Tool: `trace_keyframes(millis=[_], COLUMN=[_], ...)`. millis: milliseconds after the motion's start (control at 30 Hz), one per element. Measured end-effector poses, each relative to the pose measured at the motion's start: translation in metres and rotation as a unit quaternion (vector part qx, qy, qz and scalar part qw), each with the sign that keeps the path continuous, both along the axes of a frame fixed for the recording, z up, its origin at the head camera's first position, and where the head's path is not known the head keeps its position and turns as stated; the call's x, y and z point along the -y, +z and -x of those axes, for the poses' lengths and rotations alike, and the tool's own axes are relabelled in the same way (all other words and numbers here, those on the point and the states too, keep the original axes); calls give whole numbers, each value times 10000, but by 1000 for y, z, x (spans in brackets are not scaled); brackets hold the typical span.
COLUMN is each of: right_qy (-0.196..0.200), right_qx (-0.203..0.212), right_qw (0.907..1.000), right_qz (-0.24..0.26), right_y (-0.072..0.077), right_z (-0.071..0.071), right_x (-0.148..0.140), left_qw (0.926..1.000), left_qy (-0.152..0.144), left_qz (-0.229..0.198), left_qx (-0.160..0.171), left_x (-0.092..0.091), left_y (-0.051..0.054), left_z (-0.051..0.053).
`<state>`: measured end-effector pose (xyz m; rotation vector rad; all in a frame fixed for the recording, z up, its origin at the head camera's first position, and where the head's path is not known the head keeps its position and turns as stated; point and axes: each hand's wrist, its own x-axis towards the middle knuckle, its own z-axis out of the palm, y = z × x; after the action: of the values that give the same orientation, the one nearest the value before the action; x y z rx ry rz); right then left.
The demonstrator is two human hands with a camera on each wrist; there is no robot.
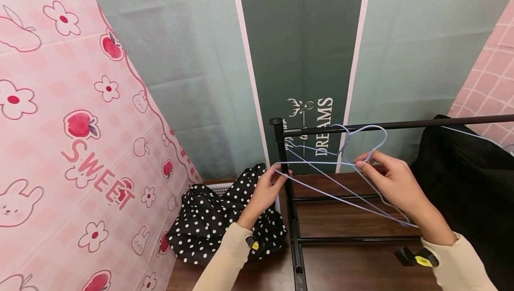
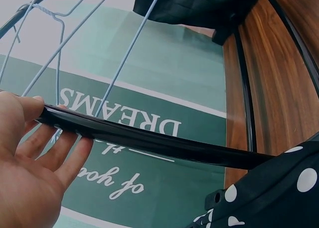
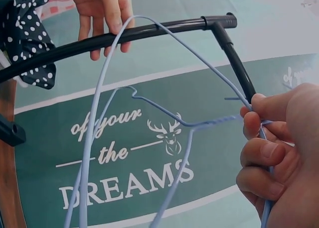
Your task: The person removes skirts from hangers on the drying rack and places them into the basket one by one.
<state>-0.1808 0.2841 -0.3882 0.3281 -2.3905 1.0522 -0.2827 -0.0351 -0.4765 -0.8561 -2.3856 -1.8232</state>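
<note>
My right hand (image 1: 387, 175) pinches a light blue wire clothes hanger (image 1: 321, 163) just below its hook. The hook arches up near the black rack's top rail (image 1: 401, 125). At the hanger's left end, my left hand (image 1: 267, 188) has thumb and fingers about the corner, right beside the rack's black post (image 1: 282, 148). In the left wrist view its fingers (image 2: 62, 148) reach behind the post, and the exact contact with the wire is hidden. Another blue wire hanger (image 1: 313, 149) is behind the held one, its hook by the rail.
Black cloth with white dots (image 1: 201, 224) lies in a light-coloured basket (image 1: 220, 188) left of the rack. A dark garment (image 1: 449, 166) hangs at the right. Lower black bars (image 1: 357, 240) cross above the brown wood floor (image 1: 345, 264). A pink printed cloth (image 1: 112, 148) covers the left side.
</note>
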Motion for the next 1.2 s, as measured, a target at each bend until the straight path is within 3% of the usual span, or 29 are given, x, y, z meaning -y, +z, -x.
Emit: trace_keyframes(millis=[800, 1200], right_qy=[-160, -185], right_qx=[-65, -59], right_qw=[9998, 9998], right_qz=[-121, -49], right_y=[0, -5], right_z=[-9, -7], right_x=[-31, -21], left_qw=[9999, 10000], left_qy=[46, 77], left_qz=[103, 20], left_qx=[-22, -9], left_x=[1, -2], left_y=[2, 1], left_z=[-1, 0])
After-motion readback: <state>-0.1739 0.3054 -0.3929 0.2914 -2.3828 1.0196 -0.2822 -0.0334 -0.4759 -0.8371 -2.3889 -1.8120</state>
